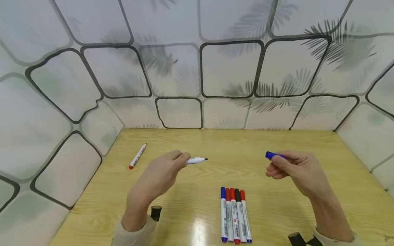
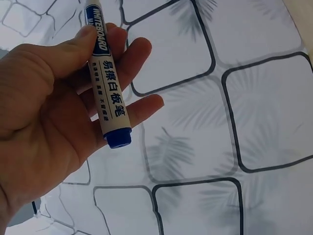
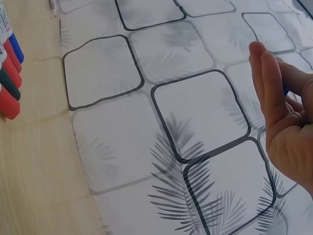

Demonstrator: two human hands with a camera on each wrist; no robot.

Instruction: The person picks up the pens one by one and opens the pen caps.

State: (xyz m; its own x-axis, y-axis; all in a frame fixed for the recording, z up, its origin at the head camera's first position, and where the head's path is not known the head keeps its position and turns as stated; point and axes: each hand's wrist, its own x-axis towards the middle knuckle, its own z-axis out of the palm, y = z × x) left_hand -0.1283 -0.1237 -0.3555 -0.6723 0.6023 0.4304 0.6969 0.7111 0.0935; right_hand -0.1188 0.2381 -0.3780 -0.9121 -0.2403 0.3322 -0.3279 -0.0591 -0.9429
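Observation:
My left hand (image 1: 163,174) pinches an uncapped whiteboard marker (image 1: 197,160) above the table, its dark tip pointing right in the head view. In the left wrist view the marker (image 2: 108,83) shows a white barrel with a blue end, held between thumb and fingers. Off to the right, my right hand (image 1: 297,169) pinches a blue marker cap (image 1: 272,155) between thumb and index finger, well apart from the marker. The right wrist view shows that hand (image 3: 288,107) with the cap mostly hidden behind the fingers.
Several capped markers (image 1: 233,215) with blue, red and black caps lie side by side at the front middle of the wooden table (image 1: 246,143). One uncapped marker (image 1: 137,156) with a red end lies at the back left. A patterned wall (image 1: 172,75) encloses the table behind and at the sides.

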